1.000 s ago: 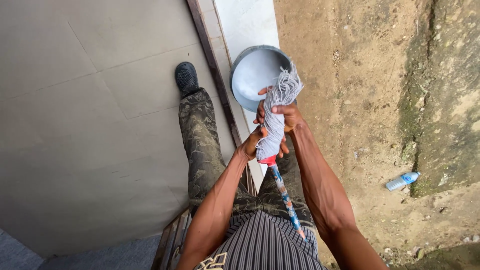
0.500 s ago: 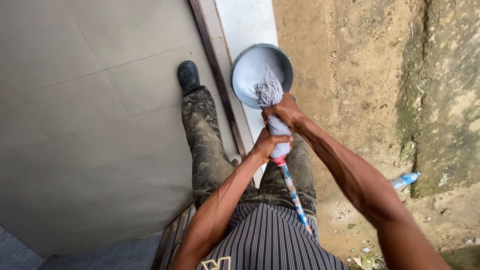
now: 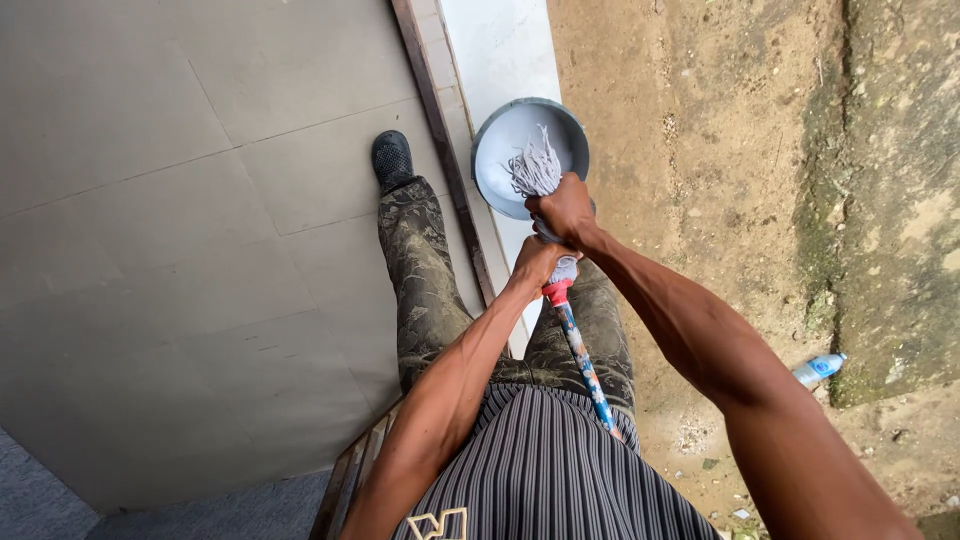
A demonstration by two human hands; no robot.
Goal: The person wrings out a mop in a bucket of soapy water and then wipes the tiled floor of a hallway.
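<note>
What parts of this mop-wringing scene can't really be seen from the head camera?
- Bucket: whether it holds water; the mop strands and right hand cover part of its inside.
- Middle of the mop head: hidden under the right hand and left hand.
- Mop handle: its lower end vanishes behind the striped shirt.
- Plastic bottle: too small to read.

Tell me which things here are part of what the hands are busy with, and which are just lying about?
In use:
- mop head, grey strands gripped by the right hand and left hand
- mop handle, blue and patterned
- grey bucket under the strands

Lying about:
- plastic bottle on the dirt ground
</note>
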